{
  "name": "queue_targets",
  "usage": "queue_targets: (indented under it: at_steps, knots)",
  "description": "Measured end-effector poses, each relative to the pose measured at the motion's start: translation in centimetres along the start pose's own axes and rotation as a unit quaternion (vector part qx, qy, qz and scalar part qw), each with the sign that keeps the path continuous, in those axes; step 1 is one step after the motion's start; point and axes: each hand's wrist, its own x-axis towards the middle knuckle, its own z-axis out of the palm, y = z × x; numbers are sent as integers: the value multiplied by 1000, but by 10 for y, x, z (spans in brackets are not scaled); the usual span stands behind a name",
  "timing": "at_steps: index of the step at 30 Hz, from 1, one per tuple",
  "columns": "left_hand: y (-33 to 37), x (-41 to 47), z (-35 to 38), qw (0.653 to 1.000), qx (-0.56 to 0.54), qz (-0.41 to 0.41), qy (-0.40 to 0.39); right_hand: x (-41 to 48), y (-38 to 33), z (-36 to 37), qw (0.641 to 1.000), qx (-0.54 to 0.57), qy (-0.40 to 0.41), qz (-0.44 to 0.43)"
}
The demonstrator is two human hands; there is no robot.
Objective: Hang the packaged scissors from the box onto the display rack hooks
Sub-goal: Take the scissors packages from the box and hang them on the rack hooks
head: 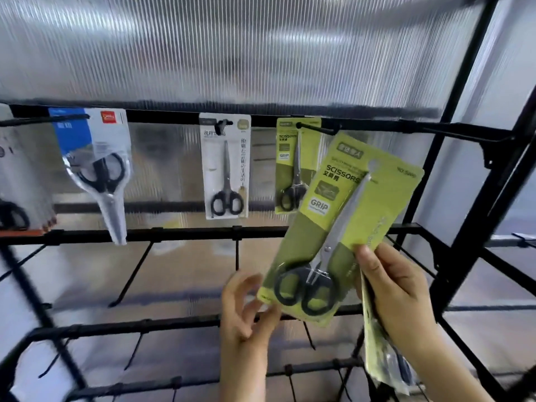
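My right hand grips a green scissors pack by its right edge, thumb on the front, and holds it tilted just below a rack hook. More green packs hang down behind the same hand. My left hand is at the pack's lower left corner with fingers loosely curled, touching or nearly touching the card. On the top rail hang a green pack, a white pack and a blue-and-white pack. The box is out of view.
The black display rack has several bare hooks on the lower rails. Its right upright and diagonal brace stand close behind my right hand. A grey pack hangs at the far left. A ribbed translucent panel backs the rack.
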Motion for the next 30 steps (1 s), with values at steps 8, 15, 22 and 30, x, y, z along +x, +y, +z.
queue_targets:
  at_steps: [8, 15, 22, 30]
  knots:
    - [36, 19, 40, 951, 221, 149, -154, 23, -8, -34, 981, -174, -66, -49]
    - [47, 30, 77, 943, 217, 231, -107, 36, -14, -40, 994, -81, -56, -49]
    - [48, 37, 95, 940, 239, 230, -77, 41, -10, -45, 996, -75, -44, -24]
    - [43, 36, 93, 948, 235, 216, -22, 46, -18, -44, 994, -97, -45, -9]
